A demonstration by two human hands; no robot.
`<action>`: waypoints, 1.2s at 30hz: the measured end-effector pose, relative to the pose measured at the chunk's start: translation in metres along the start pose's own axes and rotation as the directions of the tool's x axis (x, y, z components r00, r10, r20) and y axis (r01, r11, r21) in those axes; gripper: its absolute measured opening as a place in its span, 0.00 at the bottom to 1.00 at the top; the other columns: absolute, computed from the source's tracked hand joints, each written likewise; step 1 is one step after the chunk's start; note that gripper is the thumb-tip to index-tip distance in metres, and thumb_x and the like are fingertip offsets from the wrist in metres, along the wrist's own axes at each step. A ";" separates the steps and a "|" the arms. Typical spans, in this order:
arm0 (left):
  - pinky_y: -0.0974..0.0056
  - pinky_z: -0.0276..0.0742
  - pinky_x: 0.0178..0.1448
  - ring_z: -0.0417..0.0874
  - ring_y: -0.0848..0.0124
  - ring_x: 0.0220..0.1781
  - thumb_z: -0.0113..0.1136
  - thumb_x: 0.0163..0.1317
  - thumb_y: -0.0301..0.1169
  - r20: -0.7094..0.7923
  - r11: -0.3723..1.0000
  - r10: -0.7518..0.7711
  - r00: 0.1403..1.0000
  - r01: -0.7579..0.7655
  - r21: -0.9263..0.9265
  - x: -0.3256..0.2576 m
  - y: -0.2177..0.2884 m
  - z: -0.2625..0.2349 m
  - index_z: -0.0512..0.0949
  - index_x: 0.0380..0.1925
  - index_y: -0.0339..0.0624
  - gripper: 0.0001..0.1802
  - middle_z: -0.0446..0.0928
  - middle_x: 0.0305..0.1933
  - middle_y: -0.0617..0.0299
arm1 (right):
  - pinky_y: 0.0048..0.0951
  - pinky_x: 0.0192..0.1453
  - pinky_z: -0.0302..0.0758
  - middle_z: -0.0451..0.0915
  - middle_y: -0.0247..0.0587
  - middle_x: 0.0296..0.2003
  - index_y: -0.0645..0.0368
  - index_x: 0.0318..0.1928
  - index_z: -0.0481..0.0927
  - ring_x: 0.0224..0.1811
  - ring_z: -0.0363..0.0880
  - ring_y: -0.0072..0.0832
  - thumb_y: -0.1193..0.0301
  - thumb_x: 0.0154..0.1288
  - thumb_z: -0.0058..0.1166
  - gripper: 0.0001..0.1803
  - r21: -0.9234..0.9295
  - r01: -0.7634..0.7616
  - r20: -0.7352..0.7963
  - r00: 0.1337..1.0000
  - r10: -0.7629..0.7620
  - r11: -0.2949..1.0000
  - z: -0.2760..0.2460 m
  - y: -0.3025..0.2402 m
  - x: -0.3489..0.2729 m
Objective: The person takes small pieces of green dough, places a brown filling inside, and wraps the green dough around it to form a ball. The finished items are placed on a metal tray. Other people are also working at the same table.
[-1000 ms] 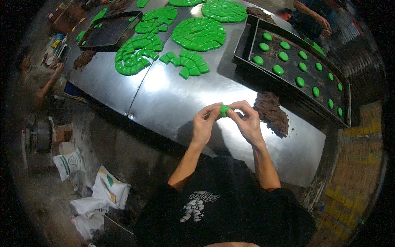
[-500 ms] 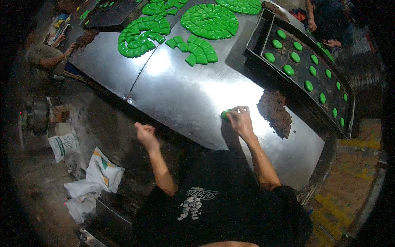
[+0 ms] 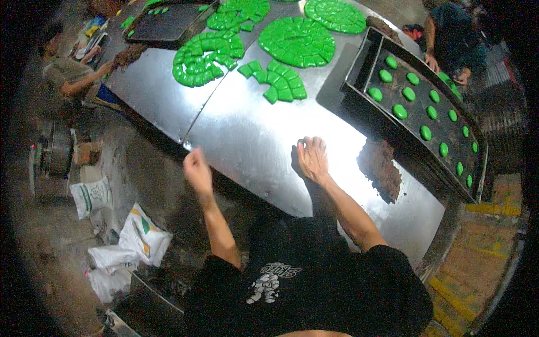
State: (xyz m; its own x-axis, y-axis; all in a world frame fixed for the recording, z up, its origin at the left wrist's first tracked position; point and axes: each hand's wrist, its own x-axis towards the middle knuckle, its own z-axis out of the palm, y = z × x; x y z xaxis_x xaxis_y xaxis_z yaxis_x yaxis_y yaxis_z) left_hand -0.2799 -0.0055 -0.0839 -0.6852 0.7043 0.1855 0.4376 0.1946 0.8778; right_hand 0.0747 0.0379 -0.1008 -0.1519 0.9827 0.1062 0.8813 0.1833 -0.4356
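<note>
My left hand (image 3: 197, 170) hangs loosely curled and holding nothing, off the near edge of the steel table (image 3: 247, 140). My right hand (image 3: 313, 159) lies palm-down with its fingers together, flat on the metal; the green dough piece is probably pressed beneath it, though I cannot see it. Just right sits a brown filling heap (image 3: 380, 170), then the dark tray (image 3: 393, 84) of green dough balls (image 3: 400, 111).

right hand (image 3: 313, 159) flat on steel table (image 3: 252, 140), covering anything beneath.
</note>
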 end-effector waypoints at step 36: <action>0.55 0.76 0.61 0.76 0.63 0.56 0.58 0.70 0.29 0.691 0.679 -0.264 0.673 0.639 -0.363 -0.055 0.094 0.121 0.66 0.59 0.38 0.21 0.73 0.53 0.54 | 0.50 0.54 0.75 0.82 0.57 0.43 0.63 0.45 0.83 0.46 0.79 0.56 0.67 0.61 0.59 0.15 -0.158 -0.722 -0.728 0.546 0.414 0.674 -0.397 0.507 -0.060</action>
State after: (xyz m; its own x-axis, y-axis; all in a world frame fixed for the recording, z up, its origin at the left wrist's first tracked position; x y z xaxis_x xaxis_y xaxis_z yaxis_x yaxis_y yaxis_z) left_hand -0.1312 0.0566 -0.0649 -0.1745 0.8942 -0.4122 -0.3517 0.3344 0.8743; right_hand 0.7080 0.0608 0.0273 0.6079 0.5923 0.5287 0.7742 -0.5901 -0.2291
